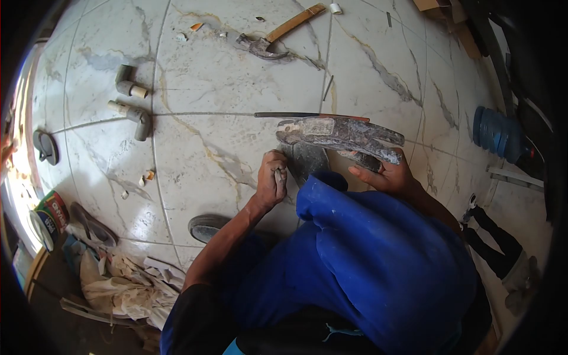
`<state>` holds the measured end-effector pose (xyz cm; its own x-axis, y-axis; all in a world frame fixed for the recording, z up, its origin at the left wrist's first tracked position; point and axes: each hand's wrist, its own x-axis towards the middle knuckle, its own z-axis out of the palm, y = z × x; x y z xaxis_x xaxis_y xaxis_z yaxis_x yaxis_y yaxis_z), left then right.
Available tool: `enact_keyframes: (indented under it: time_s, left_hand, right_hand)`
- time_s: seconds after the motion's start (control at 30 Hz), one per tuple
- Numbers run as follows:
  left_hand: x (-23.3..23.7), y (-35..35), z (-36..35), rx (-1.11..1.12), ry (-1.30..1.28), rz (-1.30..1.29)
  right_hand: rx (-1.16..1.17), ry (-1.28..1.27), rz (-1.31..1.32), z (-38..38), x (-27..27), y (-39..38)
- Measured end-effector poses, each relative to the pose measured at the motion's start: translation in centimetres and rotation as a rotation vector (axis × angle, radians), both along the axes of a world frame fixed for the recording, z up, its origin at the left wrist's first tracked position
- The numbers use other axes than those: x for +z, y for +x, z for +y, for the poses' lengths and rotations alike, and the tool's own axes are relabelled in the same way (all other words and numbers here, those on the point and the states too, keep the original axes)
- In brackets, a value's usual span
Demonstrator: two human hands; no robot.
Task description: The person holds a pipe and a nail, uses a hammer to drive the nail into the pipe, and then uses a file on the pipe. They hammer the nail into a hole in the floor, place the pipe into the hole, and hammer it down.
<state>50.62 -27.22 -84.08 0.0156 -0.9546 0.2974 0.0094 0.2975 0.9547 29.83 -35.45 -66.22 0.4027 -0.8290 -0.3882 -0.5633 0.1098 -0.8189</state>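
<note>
The left hand [273,177] was curled into a fist, contents hidden; the right hand [395,176] gripped a worn grey metal claw hammer [331,132]. Near the marbled tile floor's [106,163] left edge was a green-and-red round tub [53,216], its contents unclear; near its right edge, a blue plastic bottle [496,135]. The hammer's head spanned just ahead of both hands.

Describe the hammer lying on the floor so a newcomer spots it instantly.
On the marbled tile floor, look to the picture's top centre. The hammer lies slanted, dark head at lower left. Its long wooden handle sets it apart from nearby scraps.
</note>
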Motion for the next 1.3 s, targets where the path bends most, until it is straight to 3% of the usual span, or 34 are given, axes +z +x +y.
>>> enact_keyframes:
  time_s: [0.1, 0.23, 0.3, 0.53, 0.63, 0.7, 0.87, 1.07, 1.17, 1.23, 1.3]
  left_hand:
    - [0.7, -0.9, 0.1, 0.116, 0.074, 0.058]
    - [2.5, -1.7, -1.0, 0.326, 0.251, -0.090]
    - [3.2, -1.6, -1.6, 0.369, 0.305, -0.180]
    - [1.8, -3.3, -2.8, 0.699, 0.313, -0.183]
    - [1.5, -3.5, -3.1, 0.763, 0.288, -0.197]
    - [0.8, -3.5, -4.0, 0.841, 0.267, -0.059]
    - [2.2, -2.8, -4.0, 0.726, 0.408, -0.106]
    - [0.6, -2.8, -3.9, 0.728, 0.283, -0.165]
    - [1.5, -2.5, -3.8, 0.728, 0.275, -0.194]
    - [1.9, -2.7, -3.8, 0.726, 0.297, -0.149]
    - [2.0, -2.5, -4.0, 0.742, 0.297, -0.117]
  right_hand:
    - [0.054, 0.125, -0.020, -1.2, 0.1, 0.6]
    - [0.284, 0.017, 0.020, -3.8, -0.4, 1.4]
    - [0.410, -0.155, -0.005, -5.3, -0.8, 2.4]
    - [0.691, -0.095, 0.080, -9.6, -2.0, 4.7]
    - [0.828, -0.244, -0.015, -10.1, -1.6, 4.7]
    - [0.991, -0.447, 0.021, -10.4, -0.4, 5.3]
    - [0.889, -0.339, 0.122, -8.4, 1.1, 3.8]
    - [0.744, -0.309, 0.426, -5.6, 3.9, 5.6]
    - [0.697, -0.364, 0.324, -5.0, 6.0, 5.8]
    - [0.406, -0.251, 0.171, -4.2, 7.2, 4.7]
    - [0.453, -0.335, 0.082, -4.0, 5.3, 4.2]
